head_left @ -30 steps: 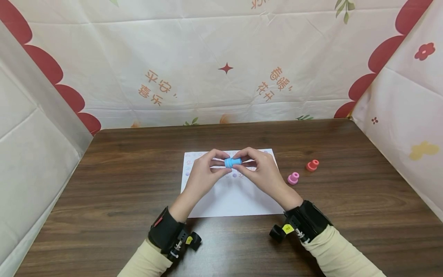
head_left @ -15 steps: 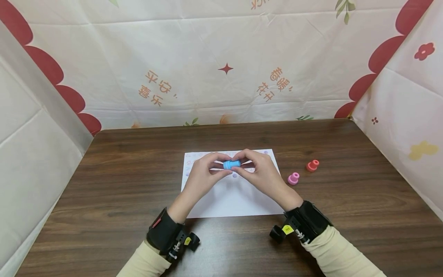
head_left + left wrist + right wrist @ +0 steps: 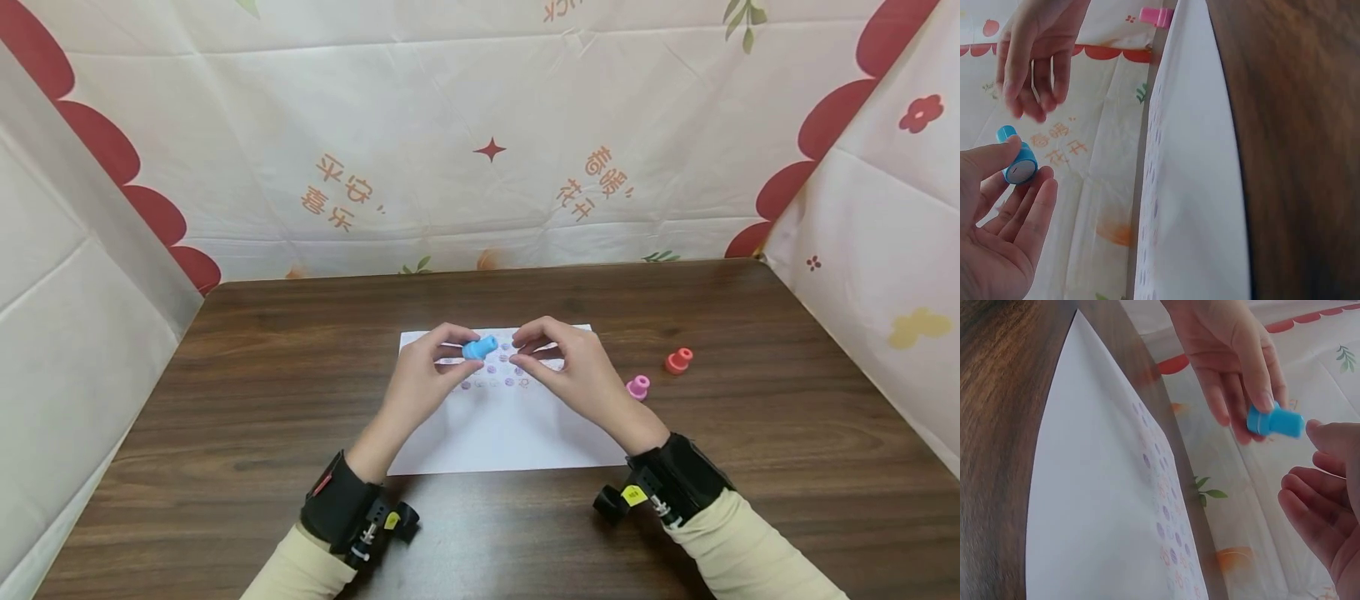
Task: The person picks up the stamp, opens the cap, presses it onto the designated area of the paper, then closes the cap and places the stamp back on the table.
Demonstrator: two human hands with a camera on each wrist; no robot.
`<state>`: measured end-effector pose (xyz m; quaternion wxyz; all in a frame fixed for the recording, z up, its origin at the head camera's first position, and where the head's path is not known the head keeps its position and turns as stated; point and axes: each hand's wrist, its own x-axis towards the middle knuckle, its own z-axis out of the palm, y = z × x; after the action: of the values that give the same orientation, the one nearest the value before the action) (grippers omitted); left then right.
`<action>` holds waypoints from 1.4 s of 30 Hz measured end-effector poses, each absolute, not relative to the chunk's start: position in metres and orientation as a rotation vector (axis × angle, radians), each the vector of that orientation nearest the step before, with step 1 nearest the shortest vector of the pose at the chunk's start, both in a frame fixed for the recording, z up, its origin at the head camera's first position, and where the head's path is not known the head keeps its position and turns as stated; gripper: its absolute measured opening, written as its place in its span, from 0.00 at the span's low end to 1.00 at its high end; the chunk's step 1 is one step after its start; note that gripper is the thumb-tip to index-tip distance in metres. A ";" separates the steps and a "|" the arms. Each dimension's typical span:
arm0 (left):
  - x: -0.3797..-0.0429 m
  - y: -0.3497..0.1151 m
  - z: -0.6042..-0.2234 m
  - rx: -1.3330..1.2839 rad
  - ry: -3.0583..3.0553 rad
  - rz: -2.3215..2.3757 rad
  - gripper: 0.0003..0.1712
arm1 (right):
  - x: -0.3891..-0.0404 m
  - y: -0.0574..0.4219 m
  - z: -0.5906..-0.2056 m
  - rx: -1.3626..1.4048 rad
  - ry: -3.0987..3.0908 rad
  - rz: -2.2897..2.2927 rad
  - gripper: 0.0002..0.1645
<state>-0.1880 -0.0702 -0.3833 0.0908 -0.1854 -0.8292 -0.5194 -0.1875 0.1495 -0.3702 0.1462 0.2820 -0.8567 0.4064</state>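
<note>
A small blue stamp (image 3: 480, 347) is held in the air above a white sheet of paper (image 3: 510, 437). My left hand (image 3: 422, 375) pinches it between thumb and fingers near its wide end. In the left wrist view the round pale end of the stamp (image 3: 1021, 172) bears a small dark mark. My right hand (image 3: 576, 367) hovers just right of the stamp, apart from it, with loosely bent fingers and nothing between them. Rows of small purple and pink prints (image 3: 1166, 515) cover the far part of the paper.
A pink stamp (image 3: 638, 387) stands right of the paper, partly behind my right wrist. Farther right stands a red stamp (image 3: 678, 360). Everything rests on a dark wooden table (image 3: 247, 400), with a patterned white cloth (image 3: 420, 108) hanging behind.
Both hands held the blue stamp before. My right hand has let go and drawn slightly right, while my left hand has carried the stamp a little left and tilted it.
</note>
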 end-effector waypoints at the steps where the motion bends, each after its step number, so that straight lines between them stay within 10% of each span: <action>1: -0.188 -0.073 -0.382 -0.544 -2.464 -1.539 0.17 | -0.188 0.151 -0.369 0.809 -2.467 1.166 0.17; 42: -0.186 -0.196 -0.376 -0.262 -2.511 -1.263 0.20 | -0.187 0.215 -0.365 0.624 -2.476 1.020 0.14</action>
<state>-0.1859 -0.1963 -0.3764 0.1585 -0.0917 -0.8783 -0.4417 -0.1872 0.2148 -0.3653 0.1945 0.2227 -0.8832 0.3640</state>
